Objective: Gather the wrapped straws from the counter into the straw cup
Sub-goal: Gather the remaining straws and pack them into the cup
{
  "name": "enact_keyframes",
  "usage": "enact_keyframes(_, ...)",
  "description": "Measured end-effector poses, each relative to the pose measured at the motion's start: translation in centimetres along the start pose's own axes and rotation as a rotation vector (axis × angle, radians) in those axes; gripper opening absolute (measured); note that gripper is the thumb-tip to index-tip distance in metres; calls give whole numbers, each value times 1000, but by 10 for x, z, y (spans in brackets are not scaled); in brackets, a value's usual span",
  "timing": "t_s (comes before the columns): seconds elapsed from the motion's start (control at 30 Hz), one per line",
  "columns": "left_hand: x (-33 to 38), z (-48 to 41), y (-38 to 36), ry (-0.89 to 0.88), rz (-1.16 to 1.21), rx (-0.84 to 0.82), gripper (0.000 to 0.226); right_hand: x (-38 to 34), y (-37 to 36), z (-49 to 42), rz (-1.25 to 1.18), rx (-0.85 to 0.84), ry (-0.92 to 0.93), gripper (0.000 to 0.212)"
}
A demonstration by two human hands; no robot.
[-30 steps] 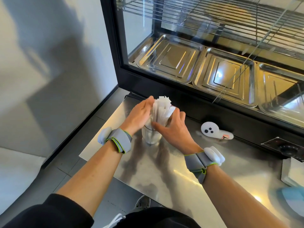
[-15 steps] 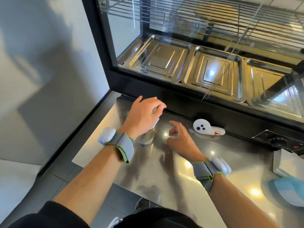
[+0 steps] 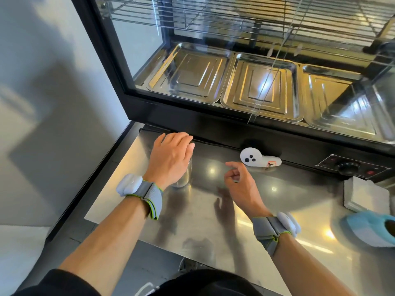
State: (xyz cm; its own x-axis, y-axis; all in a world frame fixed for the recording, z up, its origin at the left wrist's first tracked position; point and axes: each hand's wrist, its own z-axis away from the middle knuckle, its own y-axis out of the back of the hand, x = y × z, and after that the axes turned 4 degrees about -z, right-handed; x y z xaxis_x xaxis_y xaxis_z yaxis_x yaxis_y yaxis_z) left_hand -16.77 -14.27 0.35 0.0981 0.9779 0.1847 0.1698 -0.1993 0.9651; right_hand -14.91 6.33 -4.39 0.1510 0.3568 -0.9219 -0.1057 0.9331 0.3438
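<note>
As before the left hand (image 3: 171, 159) flat atop the straw cup (image 3: 182, 178), right hand (image 3: 239, 182) now loosely curled, empty.

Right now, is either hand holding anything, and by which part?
The left hand covers the top of the cup; grip unclear. The right hand holds nothing.

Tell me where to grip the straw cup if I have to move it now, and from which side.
Grip the straw cup around its lower side wall, coming in from the right. It stands upright, and the left hand lies over its top, so only the wall below shows. The right hand hovers empty on that side.
</note>
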Motion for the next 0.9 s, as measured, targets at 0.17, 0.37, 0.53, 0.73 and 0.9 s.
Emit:
enact_keyframes(0.17,2,0,2,-4,19,2,48,9,1,3,-13,23,1,36)
enact_keyframes(0.37,1,2,6,-29,5,37,39,22,10,6,-35,52,-8,35)
enact_keyframes(0.53,22,13,17,-66,245,152,35,32,21,5,-62,124,-73,24)
enact_keyframes(0.73,51,25,15,-234,375,41,30,42,37,8,-52,163,-97,13)
enact_keyframes(0.9,64,24,9,-296,323,115,24,43,53,11,-64,209,-91,13)
